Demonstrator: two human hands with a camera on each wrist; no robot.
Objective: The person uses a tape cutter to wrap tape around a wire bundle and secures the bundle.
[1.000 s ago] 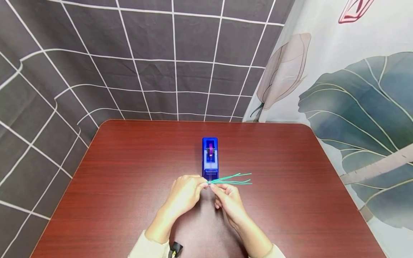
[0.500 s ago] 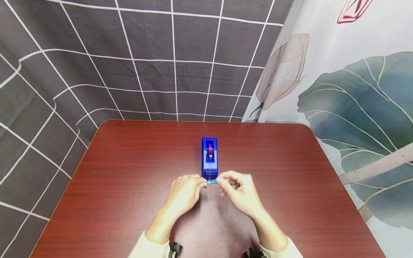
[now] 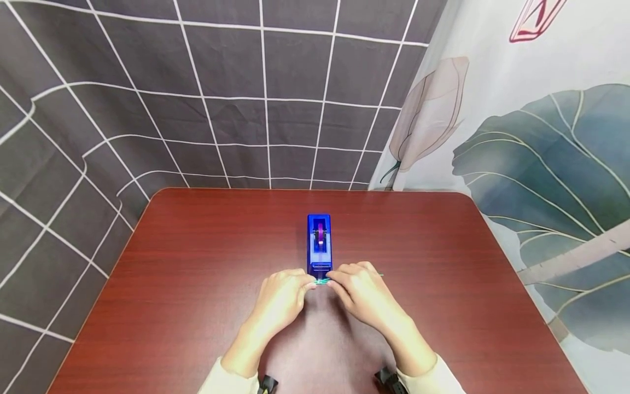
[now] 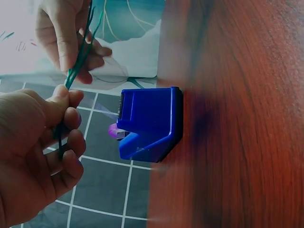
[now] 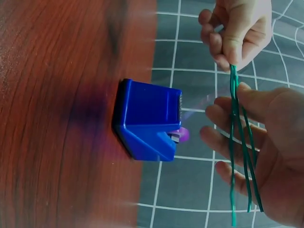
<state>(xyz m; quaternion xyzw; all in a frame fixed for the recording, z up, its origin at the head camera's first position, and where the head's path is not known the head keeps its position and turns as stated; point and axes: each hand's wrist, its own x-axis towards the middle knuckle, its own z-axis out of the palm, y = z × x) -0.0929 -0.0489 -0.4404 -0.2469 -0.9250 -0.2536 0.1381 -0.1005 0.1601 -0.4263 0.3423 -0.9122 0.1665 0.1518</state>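
Observation:
Just in front of a blue tape dispenser (image 3: 320,257), my left hand (image 3: 281,295) pinches a bundle of thin green twist ties (image 3: 322,281) between thumb and fingertips. My right hand (image 3: 365,293) grips the same bundle a short way to the right, its thumb against the strands in the right wrist view. There the loose ends of the ties (image 5: 244,152) spread across the right palm. The left wrist view shows a shorter end running down behind my left fingers. A clear strip of tape (image 4: 105,111) reaches from the dispenser's toothed edge toward the hands.
The dispenser stands on a reddish-brown wooden table (image 3: 211,235) and carries a purple roll (image 3: 320,235). Behind the table hangs a grey curtain (image 3: 236,120) with white grid lines. A white leaf-patterned curtain (image 3: 492,93) hangs at the right.
My right hand has moved right along the ties, then turned over and covered most of their loose ends, which fanned out before. My left hand keeps its place.

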